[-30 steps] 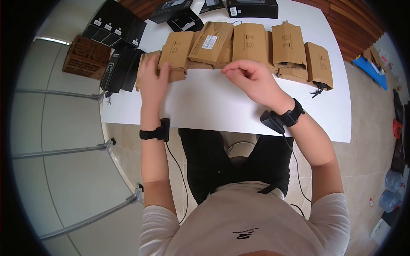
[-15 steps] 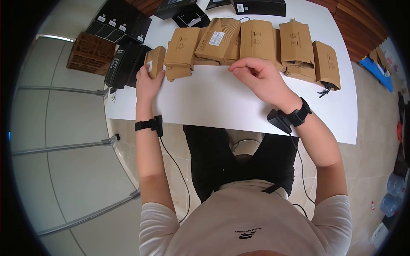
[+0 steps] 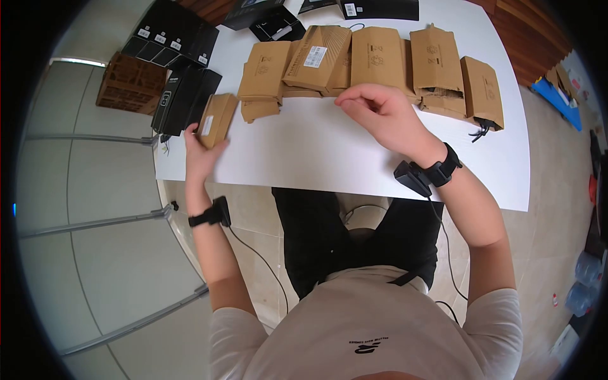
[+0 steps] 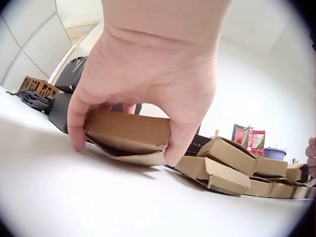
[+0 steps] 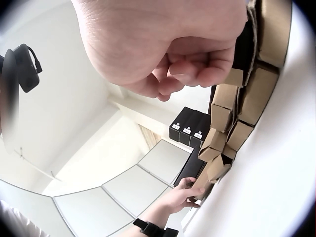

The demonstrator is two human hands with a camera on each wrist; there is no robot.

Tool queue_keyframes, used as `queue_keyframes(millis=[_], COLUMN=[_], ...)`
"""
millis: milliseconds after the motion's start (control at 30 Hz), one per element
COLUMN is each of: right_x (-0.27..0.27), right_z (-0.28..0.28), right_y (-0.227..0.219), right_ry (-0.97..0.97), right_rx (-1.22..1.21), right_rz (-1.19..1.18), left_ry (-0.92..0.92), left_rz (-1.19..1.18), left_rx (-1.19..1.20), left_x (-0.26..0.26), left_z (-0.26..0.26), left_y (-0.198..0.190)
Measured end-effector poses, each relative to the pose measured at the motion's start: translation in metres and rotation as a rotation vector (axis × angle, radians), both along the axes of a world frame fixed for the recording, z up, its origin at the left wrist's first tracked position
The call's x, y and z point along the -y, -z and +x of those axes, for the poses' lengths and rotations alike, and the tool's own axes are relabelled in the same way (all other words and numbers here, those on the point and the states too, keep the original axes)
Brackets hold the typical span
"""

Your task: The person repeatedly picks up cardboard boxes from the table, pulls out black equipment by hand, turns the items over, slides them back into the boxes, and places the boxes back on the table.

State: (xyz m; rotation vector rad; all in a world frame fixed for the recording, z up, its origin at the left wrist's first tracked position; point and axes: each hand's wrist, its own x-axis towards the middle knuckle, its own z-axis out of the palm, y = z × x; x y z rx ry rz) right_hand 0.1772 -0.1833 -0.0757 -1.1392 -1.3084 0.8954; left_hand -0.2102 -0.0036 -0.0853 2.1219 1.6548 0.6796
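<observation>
My left hand (image 3: 202, 156) grips a small brown cardboard box (image 3: 218, 121) across its width at the table's left side. The left wrist view shows thumb and fingers on opposite sides of the box (image 4: 129, 129), whose near end flap hangs partly loose. My right hand (image 3: 385, 117) hovers in front of the middle brown boxes, holding nothing. In the right wrist view the fingers (image 5: 185, 71) of that hand are curled in toward the palm. A row of brown boxes (image 3: 379, 60), some stacked on others, spans the table's far part.
Black boxes (image 3: 185, 95) stand left of the gripped box, with more black boxes (image 3: 380, 9) at the back. A brown openwork crate (image 3: 132, 82) is beyond the table's left edge. Black cords (image 3: 481, 131) poke from the rightmost brown box. The white table (image 3: 304, 152) ends close to my body.
My left hand took hold of the leftmost brown box and drew it toward the table's near left, away from the row. The right hand has stayed in about the same place.
</observation>
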Motion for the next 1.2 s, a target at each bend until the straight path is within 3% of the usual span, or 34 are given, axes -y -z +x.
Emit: queue_keyframes(millis=[167,267,333,467,533,633,833,1067,1200], right_x=[0.002,0.003,0.004,0.007,0.007,0.006,0.005,0.008,0.007], right_z=[0.000,-0.003,-0.005,-0.005,-0.003,0.003,0.005,0.004,0.007], right_y=[-0.005,-0.003,-0.001,-0.003,-0.006,-0.007,-0.013,-0.022,-0.020], right_ry=[-0.046,-0.079,-0.103,-0.181,-0.184,-0.236,-0.235,-0.239,-0.229], right_rx=[0.024,0.010,-0.011,0.092,0.188,0.144,0.237,0.249,0.312], right_rz=[-0.041,-0.027,-0.022,0.026,0.089,-0.008,-0.112,-0.191,-0.245], left_ry=[0.125,0.157,0.319,0.462,0.496,0.538,0.616,0.509,0.548], left_rz=[0.092,-0.031,-0.003,-0.047,-0.081,-0.070,-0.196,-0.283,-0.236], left_rx=[0.127,0.248,0.252,0.327,0.381,0.416,0.576,0.602,0.562], left_x=[0.062,0.103,0.119,0.145,0.143,0.134,0.115,0.122,0.123], left_z=[-0.027,-0.003,0.014,0.070,0.089,0.108,0.111,0.115,0.115], left_y=[-0.010,-0.020,-0.012,0.006,0.017,0.024,0.039,0.027,0.027])
